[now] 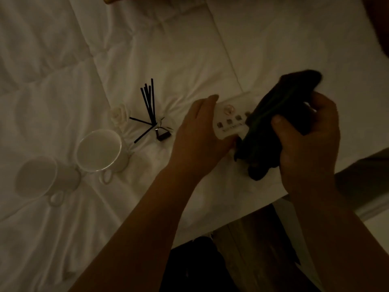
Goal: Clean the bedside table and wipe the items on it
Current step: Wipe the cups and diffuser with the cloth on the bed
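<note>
In dim light, my left hand grips a small white card-like item with a round mark and a row of little icons, holding it over the white bedding. A dark cloth is bunched in my right hand, and the cloth lies against the right end of the white item, covering it. Two white mugs lie to the left on the bedding: the larger mug and another mug on its side.
A reed diffuser with black sticks and a white flower lies tipped on the bedding between the mugs and my left hand. The bed's edge runs diagonally at lower right, with wooden floor below it.
</note>
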`<state>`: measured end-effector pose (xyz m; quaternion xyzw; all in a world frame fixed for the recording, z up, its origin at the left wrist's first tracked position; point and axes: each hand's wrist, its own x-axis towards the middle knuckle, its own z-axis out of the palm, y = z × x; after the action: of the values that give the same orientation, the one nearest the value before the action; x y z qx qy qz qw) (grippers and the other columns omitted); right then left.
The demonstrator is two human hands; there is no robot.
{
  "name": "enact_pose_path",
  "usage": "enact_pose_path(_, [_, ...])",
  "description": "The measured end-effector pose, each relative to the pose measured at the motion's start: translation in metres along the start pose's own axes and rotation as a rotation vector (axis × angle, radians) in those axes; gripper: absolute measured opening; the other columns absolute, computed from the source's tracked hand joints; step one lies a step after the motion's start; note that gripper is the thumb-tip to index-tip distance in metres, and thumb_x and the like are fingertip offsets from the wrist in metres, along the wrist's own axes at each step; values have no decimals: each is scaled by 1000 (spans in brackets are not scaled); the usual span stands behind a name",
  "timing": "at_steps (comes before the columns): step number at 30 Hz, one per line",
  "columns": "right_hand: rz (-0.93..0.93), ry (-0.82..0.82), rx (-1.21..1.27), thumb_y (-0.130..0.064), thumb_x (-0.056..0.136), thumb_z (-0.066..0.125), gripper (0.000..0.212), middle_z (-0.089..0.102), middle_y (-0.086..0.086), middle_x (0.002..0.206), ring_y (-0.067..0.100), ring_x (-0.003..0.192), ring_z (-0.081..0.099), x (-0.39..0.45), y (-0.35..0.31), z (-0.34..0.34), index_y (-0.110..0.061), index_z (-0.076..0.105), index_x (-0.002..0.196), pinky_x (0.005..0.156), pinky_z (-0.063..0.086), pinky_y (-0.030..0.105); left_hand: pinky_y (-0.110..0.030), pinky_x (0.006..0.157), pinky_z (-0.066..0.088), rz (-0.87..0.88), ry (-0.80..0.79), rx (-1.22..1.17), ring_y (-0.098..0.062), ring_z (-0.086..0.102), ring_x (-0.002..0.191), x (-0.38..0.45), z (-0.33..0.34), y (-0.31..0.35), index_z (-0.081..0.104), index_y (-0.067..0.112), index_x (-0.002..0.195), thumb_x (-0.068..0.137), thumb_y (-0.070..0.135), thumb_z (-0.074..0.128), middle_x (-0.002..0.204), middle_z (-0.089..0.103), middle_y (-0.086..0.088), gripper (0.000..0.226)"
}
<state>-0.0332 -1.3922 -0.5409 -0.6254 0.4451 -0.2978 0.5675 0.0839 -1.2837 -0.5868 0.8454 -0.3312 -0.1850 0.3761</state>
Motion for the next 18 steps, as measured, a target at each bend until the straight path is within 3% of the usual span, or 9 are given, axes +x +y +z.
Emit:
enact_pose_path(3, [-176, -79, -355, -25, 82, 66, 38, 55, -32, 101, -17, 99, 54, -2, -1, 11, -35, 52, 116, 80, 45, 4, -4, 84, 41, 61, 91, -226, 3, 44, 104, -27, -4, 10, 44, 4, 134, 67, 27, 85, 120, 46, 3, 81])
enact_pose_path(7, [-96, -301, -439, -25, 87, 66, 32, 60, -11, 110, 2, 103, 57, -18, -5, 32, -25, 58, 118, 90, 49, 21, -31, 89, 52, -7, 81, -364, -8, 54, 109, -39, -16, 4, 47, 16, 130, 69, 18, 85, 116, 49, 11, 71])
enact_pose_path(9, [-116, -341, -467, -24, 87, 67, 33, 62, -8, 113, 3, 104, 56, -34, -8, 43, -22, 60, 119, 90, 49, 20, -40, 94, 51, -77, 12, -432, -8, 54, 116, -40, -20, 0, 39, 24, 137, 69, 20, 83, 125, 50, 13, 81])
enact_pose_path(11, [-194, -347, -471, -26, 86, 67, 33, 62, -10, 110, 0, 101, 56, -52, -13, 54, -22, 61, 118, 86, 47, 12, -36, 101, 46, -98, -37, -446, -10, 52, 123, -44, -28, -3, 28, 27, 146, 71, 32, 77, 140, 46, 8, 90])
enact_pose_path(13, [-304, -379, -477, -27, 84, 67, 33, 62, -9, 107, 0, 99, 55, -66, -16, 60, -20, 62, 116, 85, 45, 11, -23, 96, 47, 41, -25, -342, -4, 54, 118, -52, -36, -13, 44, 30, 139, 81, 38, 65, 131, 55, 9, 63])
enact_pose_path(14, [-353, -391, -491, -26, 84, 67, 32, 62, -7, 106, 2, 98, 56, -71, -16, 62, -18, 63, 114, 86, 45, 12, -21, 88, 50, 13, 0, -322, -4, 60, 110, -56, -41, -13, 53, 36, 131, 84, 39, 64, 119, 64, 10, 48])
enact_pose_path(15, [-381, -385, -495, -26, 84, 67, 30, 62, -6, 104, 3, 97, 56, -71, -16, 62, -17, 64, 112, 86, 45, 14, -21, 85, 52, 3, 11, -333, -5, 63, 106, -62, -45, -13, 48, 43, 132, 84, 34, 68, 115, 65, 13, 52])
enact_pose_path(17, [-365, -336, -481, -26, 86, 65, 25, 59, -10, 99, -1, 91, 53, -64, -15, 59, -18, 64, 110, 83, 42, 10, -21, 86, 52, 64, -6, -356, -3, 62, 107, -72, -51, -7, 21, 45, 143, 77, 19, 78, 119, 54, 29, 90])
enact_pose_path(18, [-344, -305, -487, -26, 87, 63, 23, 57, -12, 98, -2, 89, 51, -59, -14, 57, -19, 63, 109, 81, 40, 6, -21, 83, 53, 54, 27, -374, -4, 62, 105, -74, -51, -7, 15, 43, 143, 75, 16, 80, 117, 51, 33, 99])
